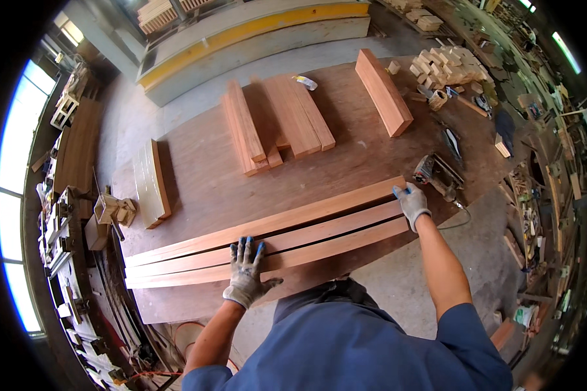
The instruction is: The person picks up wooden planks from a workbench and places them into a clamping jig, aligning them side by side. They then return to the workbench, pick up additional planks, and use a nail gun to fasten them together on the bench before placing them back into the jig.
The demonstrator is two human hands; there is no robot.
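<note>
Long wooden planks [332,228] partly hidden under splayed left glove-clad hand [246,277], right hand [412,205] well apart at their ends, its grip unclear

Decent light tbh, but the left-side windows [19,195] are totally blown out, the stacked boards [298,117] throw soft shadows, and the clutter [561,241] at right looks bent and kinda smeary.

Left grip [246,276] splayed, right grip [412,204] curled

1 pile of pale blocks [445,67], far right
</note>
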